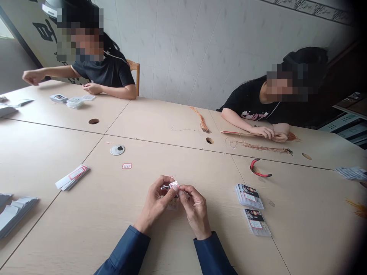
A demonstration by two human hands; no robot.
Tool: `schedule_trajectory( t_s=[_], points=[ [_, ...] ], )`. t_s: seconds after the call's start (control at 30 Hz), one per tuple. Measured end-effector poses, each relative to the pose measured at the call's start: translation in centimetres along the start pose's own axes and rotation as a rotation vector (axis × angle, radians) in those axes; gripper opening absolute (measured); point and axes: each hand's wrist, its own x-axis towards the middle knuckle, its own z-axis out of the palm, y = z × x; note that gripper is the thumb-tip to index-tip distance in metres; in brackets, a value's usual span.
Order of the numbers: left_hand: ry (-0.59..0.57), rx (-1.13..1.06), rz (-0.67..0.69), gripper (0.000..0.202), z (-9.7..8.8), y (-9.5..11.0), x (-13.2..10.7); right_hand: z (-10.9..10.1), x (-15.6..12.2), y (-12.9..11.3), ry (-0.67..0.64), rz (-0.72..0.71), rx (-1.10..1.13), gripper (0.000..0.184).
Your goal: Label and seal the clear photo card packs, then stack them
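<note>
My left hand [156, 202] is closed around a small clear plastic case [172, 205], mostly hidden by my fingers and showing a bit of black print. A small white label with a red edge [174, 185] sits between my two hands. Its corner is pinched by the thumb and fingertips of my right hand [196, 208], while my left thumb touches it too. To the right lie a stack of clear cases with black cards and red-edged labels [249, 196] and a second such stack [257, 222]. One loose red-edged label [127, 166] lies beyond my left hand.
White paper strips [73, 177] and thicker paper stacks [18, 214] lie on the left. Red-handled pliers [259, 169] rest at right. Across the table, one person [103, 68] sits near plastic cases [76, 102]; another [255, 107] handles orange cords [263, 148]. A round cover [117, 149] lies midtable.
</note>
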Motion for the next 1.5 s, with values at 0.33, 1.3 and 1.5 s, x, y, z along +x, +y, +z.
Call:
schedule_trajectory(
  t_s=[0.33,1.3,1.5],
  points=[
    [0.008,0.047,0.048,0.020,0.1,-0.1,-0.3,0.1,0.1,0.0,-0.018,-0.023,0.033,0.023],
    [-0.019,0.032,-0.002,0.030,0.5,0.8,-0.3,0.3,0.1,-0.6,0.025,0.015,0.100,0.027],
    [0.018,0.001,-0.019,0.029,0.3,0.3,-0.2,0.3,0.1,-0.6,0.037,0.040,0.126,0.028]
  ],
)
